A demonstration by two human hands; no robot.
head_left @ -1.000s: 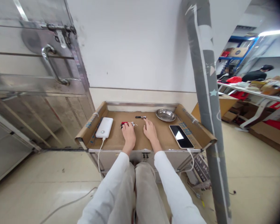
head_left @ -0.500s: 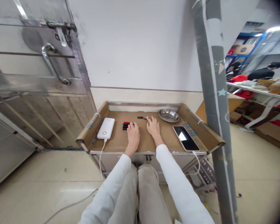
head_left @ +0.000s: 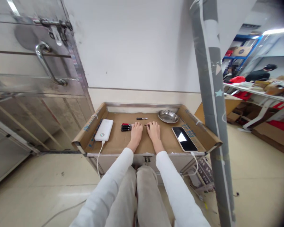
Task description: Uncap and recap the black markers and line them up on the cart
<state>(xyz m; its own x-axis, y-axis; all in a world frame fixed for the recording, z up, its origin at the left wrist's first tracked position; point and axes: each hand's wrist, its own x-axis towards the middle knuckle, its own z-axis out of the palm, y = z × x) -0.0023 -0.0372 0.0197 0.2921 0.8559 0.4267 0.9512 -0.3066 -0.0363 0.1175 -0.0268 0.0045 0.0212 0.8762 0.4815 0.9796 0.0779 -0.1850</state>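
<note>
**Resting both hands on the desk by the pens**

Lying palm-down on the desk (head_left: 123, 143), the left hand (head_left: 136, 132) has its fingers flat and loosely together and grips nothing. Its fingertips sit just beside a small bunch of pens (head_left: 126, 127), red and black, to its left. The right hand (head_left: 153, 131) lies close alongside, also palm-down. A small dark piece (head_left: 146, 125) shows at its inner fingertips, but it is too small to tell whether the hand pinches it. A lone pen (head_left: 142, 118) lies farther back, apart from both hands. A white power bank (head_left: 104, 130) lies at the left, a metal bowl (head_left: 168, 116) at the back right, and a phone (head_left: 184, 138) at the right.
</note>
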